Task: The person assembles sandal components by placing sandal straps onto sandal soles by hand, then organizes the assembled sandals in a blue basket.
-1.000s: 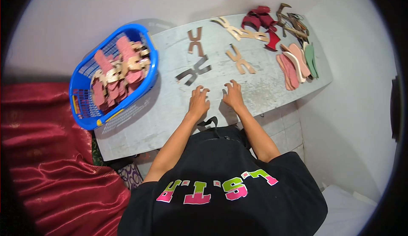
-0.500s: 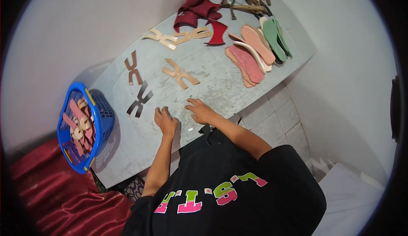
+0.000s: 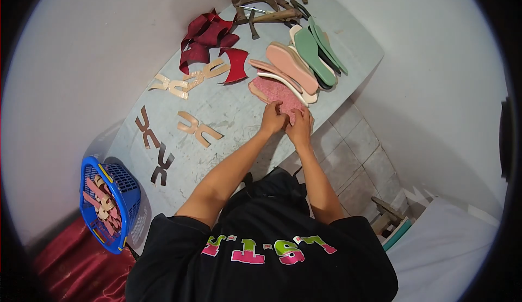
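The pink textured insoles [image 3: 277,91] lie near the right edge of the grey table, partly under a white-edged sole. My left hand [image 3: 274,119] has its fingers curled on their near left edge. Close beside it, my right hand [image 3: 299,128] grips the near right end, fingers bent and almost touching the left hand. Both hands cover the near end of the insoles. Just beyond are peach soles [image 3: 292,65] and green soles [image 3: 314,54], stacked at an overlap.
Beige cut straps [image 3: 199,129], brown straps [image 3: 145,128] and dark straps [image 3: 162,165] lie on the table [image 3: 217,155]. Red material [image 3: 204,39] and hammers with other tools [image 3: 266,14] are at the back. A blue basket [image 3: 128,193] of pink and beige pieces stands at left.
Both hands have moved right from over the table surface to the pink textured insoles, and their fingers have closed on them. The view has shifted, showing the table further left.
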### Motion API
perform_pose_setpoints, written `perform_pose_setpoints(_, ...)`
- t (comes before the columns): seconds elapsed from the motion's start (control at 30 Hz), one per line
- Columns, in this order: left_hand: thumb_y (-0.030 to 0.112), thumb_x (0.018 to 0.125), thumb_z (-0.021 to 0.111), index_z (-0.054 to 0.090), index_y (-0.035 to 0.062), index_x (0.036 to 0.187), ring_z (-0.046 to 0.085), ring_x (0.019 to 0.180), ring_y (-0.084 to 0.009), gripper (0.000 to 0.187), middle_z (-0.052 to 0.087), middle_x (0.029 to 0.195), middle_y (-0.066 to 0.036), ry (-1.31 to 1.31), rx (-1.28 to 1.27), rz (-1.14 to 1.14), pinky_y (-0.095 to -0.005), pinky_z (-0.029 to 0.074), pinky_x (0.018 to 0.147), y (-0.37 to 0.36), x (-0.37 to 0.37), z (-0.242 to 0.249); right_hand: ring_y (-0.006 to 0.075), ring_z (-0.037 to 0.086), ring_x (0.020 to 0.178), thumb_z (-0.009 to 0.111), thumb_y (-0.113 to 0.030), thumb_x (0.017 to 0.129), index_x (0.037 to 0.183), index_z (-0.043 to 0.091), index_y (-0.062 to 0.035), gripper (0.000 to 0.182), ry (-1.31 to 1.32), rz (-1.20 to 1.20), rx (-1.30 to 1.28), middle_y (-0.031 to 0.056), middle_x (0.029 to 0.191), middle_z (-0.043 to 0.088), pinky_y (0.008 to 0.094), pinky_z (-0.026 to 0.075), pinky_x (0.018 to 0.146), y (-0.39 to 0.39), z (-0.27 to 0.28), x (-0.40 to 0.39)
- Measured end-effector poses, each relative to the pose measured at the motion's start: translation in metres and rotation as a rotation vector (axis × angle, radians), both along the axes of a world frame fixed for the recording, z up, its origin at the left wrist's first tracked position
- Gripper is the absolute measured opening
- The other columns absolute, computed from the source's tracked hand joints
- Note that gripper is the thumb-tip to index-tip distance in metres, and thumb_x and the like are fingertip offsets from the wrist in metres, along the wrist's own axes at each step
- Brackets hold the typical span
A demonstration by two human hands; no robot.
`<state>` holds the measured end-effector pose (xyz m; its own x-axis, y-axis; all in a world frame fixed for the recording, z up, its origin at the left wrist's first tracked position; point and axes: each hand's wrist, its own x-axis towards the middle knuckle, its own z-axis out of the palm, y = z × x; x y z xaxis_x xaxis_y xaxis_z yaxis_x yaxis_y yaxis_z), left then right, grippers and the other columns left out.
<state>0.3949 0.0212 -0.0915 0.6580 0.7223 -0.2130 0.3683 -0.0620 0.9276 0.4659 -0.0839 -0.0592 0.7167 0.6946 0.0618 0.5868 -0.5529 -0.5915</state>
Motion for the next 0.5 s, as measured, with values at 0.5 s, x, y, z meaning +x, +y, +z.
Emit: perform_pose_setpoints(0.5,0.01,0.087,0.068,0.062,0.005,0.11,0.061,0.075,-0.0112,0.025,0.065,0.093,-0.004,-0.17,-0.789,0.435,-0.0251,0.05,0.062,0.034,-0.151,0.041,0.0156,0.062,0.064,0.067,-0.002,0.082,0.094,0.055,0.0005,0.018,1.038,0.084,0.163,0.0131,0.084,0.065,0.0262,0.052,0.056,0.043,-0.014,-0.089)
